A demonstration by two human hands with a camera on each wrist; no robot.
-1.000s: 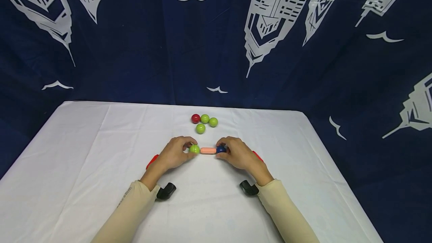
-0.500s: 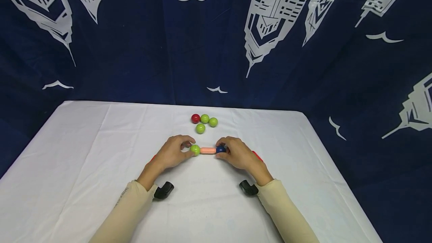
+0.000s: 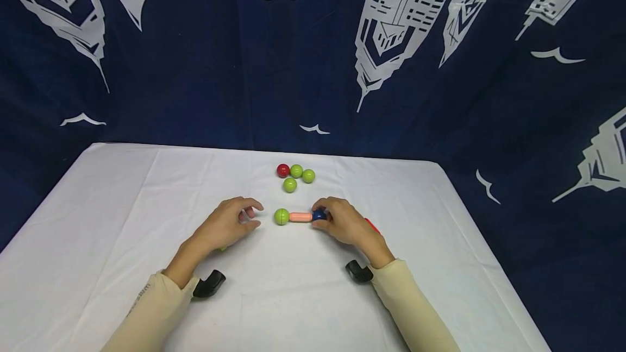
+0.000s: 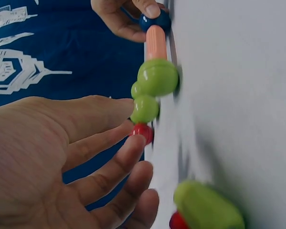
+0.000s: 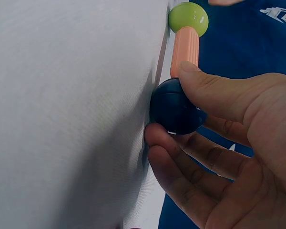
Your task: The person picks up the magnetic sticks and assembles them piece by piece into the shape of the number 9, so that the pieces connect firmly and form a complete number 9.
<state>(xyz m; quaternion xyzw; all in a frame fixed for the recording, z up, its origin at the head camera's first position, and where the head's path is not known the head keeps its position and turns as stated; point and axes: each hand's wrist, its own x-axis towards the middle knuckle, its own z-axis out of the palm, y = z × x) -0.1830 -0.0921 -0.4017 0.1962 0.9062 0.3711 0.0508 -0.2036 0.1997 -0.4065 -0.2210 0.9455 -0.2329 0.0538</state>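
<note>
A salmon-coloured ribbed rod (image 3: 300, 217) lies on the white table with a green ball (image 3: 281, 217) joined at its left end and a dark blue ball (image 5: 174, 107) at its right end. My right hand (image 3: 342, 221) pinches the blue ball between thumb and fingers. To the left of the green ball, my left hand (image 3: 227, 224) hovers with its fingers spread and nothing in them. In the left wrist view, a green piece (image 4: 207, 207) and a bit of red lie on the cloth below that hand.
Behind the hands sit a red ball (image 3: 283, 170) and several green balls (image 3: 296, 171). A red piece (image 3: 373, 225) is partly hidden behind my right wrist. A dark blue curtain (image 3: 195, 69) with white prints hangs beyond the table's (image 3: 122, 189) far edge.
My left hand has let go of the green ball and drawn back to the left, its fingers opening. The right hand still pinches the blue ball in about the same place.
</note>
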